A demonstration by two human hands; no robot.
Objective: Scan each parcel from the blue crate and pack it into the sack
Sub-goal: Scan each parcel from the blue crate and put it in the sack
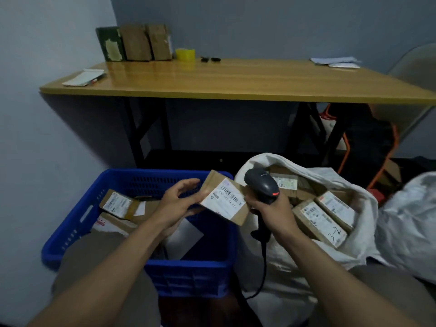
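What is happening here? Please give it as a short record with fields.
left hand: holds a parcel, label up, over the blue crate
right hand: grips the scanner beside that parcel
crate: other parcels inside
sack: open, packed parcels inside
table: boxes, yellow roll, papers

Blue crate [193, 267]: slotted plastic, labelled cartons [116, 204] inside.
Parcel [224, 198]: brown, barcode label up, tilted, in left hand [179, 206] over crate's right rim.
Scanner [262, 185]: dark, corded, in right hand [271, 211] beside parcel.
Sack [283, 256]: white, open, holding labelled boxes [320, 223].
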